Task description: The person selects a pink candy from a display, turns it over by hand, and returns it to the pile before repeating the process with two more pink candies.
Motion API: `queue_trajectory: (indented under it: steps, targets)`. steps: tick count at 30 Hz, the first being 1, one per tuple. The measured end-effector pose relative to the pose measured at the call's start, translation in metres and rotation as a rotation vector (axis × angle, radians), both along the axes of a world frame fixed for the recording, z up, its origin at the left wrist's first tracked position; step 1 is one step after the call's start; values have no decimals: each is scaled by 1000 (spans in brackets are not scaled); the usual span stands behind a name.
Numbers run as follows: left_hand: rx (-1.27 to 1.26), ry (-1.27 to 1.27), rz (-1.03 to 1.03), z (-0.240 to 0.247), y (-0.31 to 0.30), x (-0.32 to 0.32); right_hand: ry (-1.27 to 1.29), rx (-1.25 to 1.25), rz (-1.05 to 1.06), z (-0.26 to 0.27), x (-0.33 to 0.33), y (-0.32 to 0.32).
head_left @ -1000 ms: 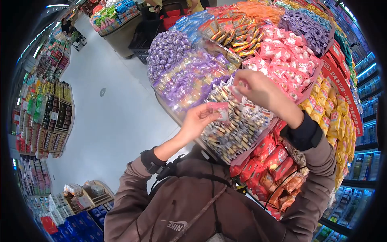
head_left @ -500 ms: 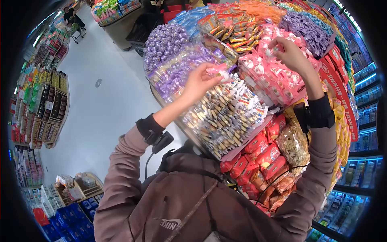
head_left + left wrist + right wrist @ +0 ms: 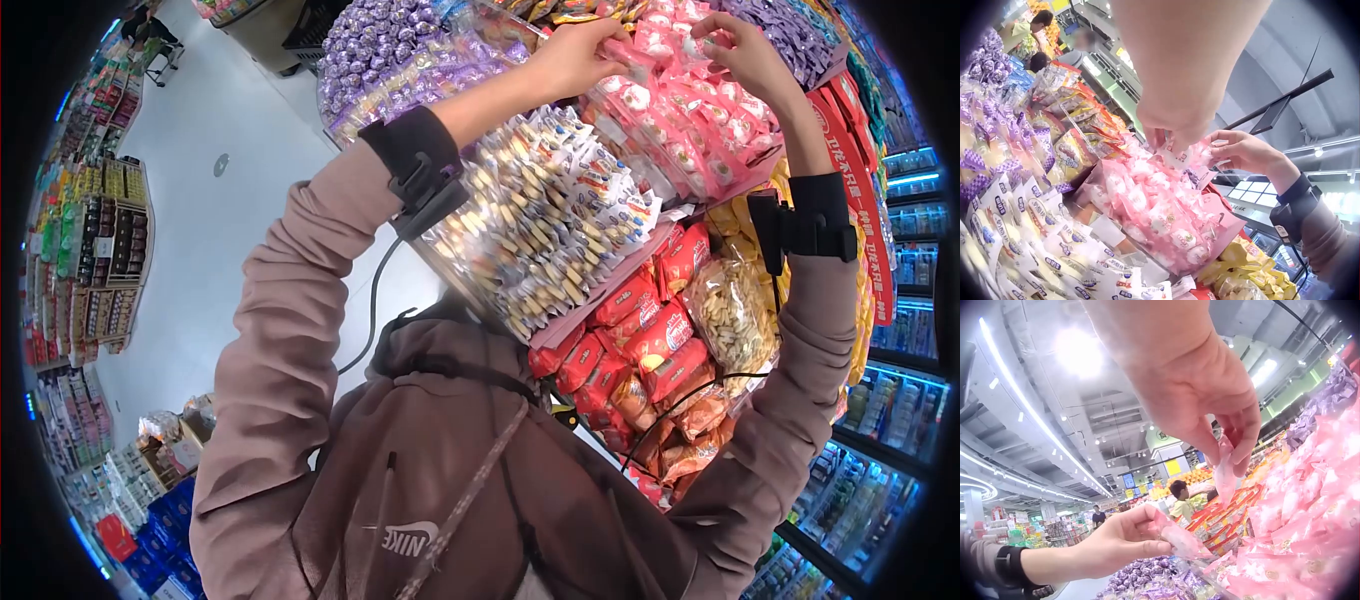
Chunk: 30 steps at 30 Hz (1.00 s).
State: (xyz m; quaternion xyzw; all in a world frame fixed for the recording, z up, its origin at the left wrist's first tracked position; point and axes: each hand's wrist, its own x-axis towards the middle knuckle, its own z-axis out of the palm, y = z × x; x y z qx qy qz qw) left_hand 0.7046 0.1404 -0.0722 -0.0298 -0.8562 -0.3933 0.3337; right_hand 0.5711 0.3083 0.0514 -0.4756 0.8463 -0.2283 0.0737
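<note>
My left hand (image 3: 585, 62) reaches over the heap of pink wrapped sweets (image 3: 700, 140) and pinches one pink packet (image 3: 1180, 539) between thumb and fingers. Beside it, to the right, my right hand (image 3: 748, 62) is above the same heap. Its fingertips grip a second pink packet (image 3: 1226, 478), which hangs downward in the right wrist view. In the left wrist view, the left hand's fingers overlap the pink heap, with the right hand close by.
Nearer my body lie white-wrapped snacks (image 3: 545, 210) and red packets (image 3: 650, 320). Purple foil sweets (image 3: 365, 45) are piled at the left, yellow bags (image 3: 735, 225) to the right. A bag of nuts or similar snacks (image 3: 732, 305) rests by the red packets. Clear dividers separate bins.
My left hand, still holding its pink packet, has moved from over the white-wrapped snacks to the pink heap. The right hand has gone from the white-wrapped snacks to above the pink heap.
</note>
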Motion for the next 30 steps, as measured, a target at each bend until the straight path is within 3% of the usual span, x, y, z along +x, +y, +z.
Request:
queue_trajectory:
  steps: [1, 5, 9, 13, 16, 19, 22, 25, 28, 29, 30]
  targets:
    - [-89, 28, 19, -1, 0, -8, 2, -6, -28, 3, 7, 0]
    - [22, 26, -299, 4, 5, -17, -3, -16, -101, 11, 24, 1]
    - [-350, -25, -185, -7, 0, -35, 1, 1, -123, 8, 26, 3]
    - [-297, -79, -266, -7, 0, -36, 29, 19, -143, 6, 28, 4]
    - [-418, -229, -328, -3, -4, -40, 31, 48, -152, 5, 30, 3]
    - [-565, -223, -358, 4, -5, -47, 51, 77, -129, 6, 39, 1]
    - [-534, -189, -440, -2, -1, -57, 54, 96, -100, 1, 32, 1]
    - [-547, -226, -344, -50, -9, -83, 212, 113, -112, 8, 53, 5]
    - [-474, -488, -318, 1, 10, -32, 416, 115, -145, -15, 25, 3]
    - [-524, -443, -360, -3, 7, -36, 523, -49, -50, -30, 15, 4]
    - [-471, -417, -347, -9, 6, -34, 458, -19, -58, -32, 9, 0]
